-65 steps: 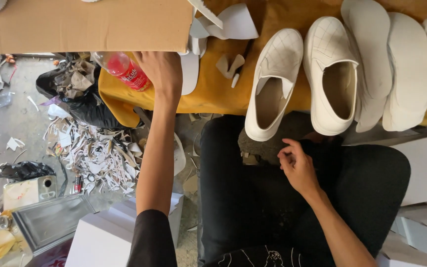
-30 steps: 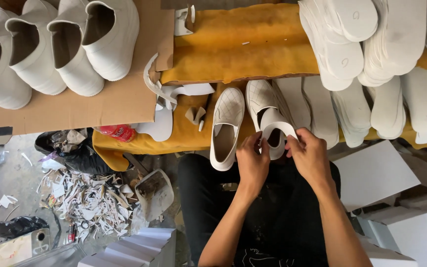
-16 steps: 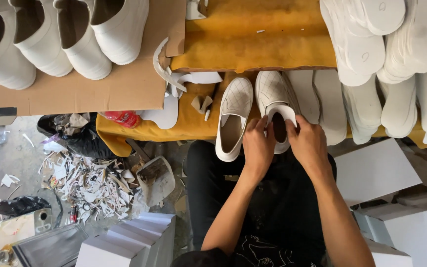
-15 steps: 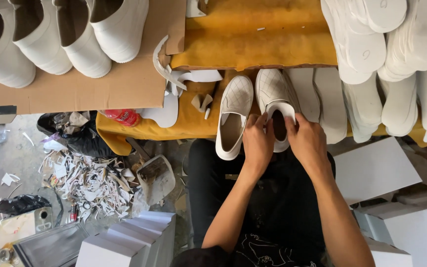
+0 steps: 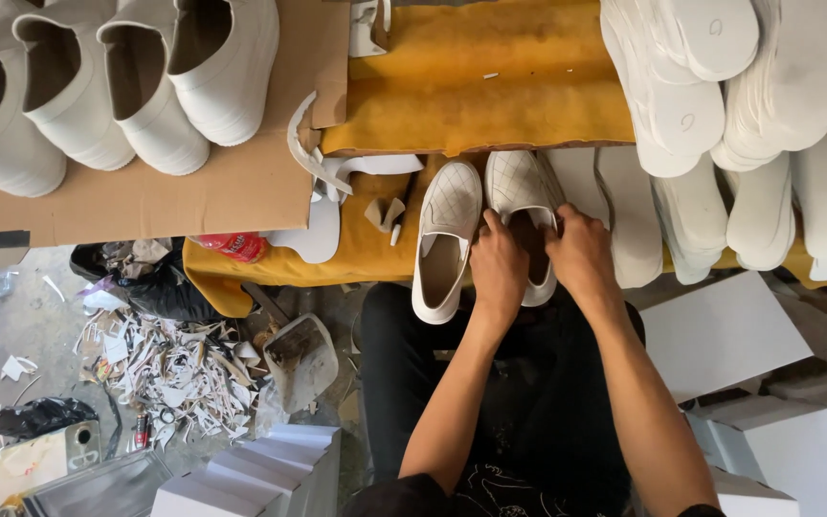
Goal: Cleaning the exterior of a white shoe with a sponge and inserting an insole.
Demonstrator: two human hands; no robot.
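Note:
Two white quilted slip-on shoes lie side by side on the yellow-covered bench [image 5: 490,96]. My left hand [image 5: 497,271] and my right hand [image 5: 579,254] both grip the opening of the right shoe [image 5: 521,182], fingers tucked into it. The left shoe [image 5: 445,235] lies free just beside my left hand, its opening facing up.
Stacks of white insoles [image 5: 701,77] fill the bench's right side. White shoes [image 5: 136,86] stand on a cardboard sheet [image 5: 165,196] at the left. Paper scraps [image 5: 179,369] and white boxes [image 5: 251,469] cover the floor at the left; more boxes [image 5: 720,330] stand at the right.
The view has tightened on the bench. Both hands, which came together on the right shoe a second ago, have pushed further into its opening.

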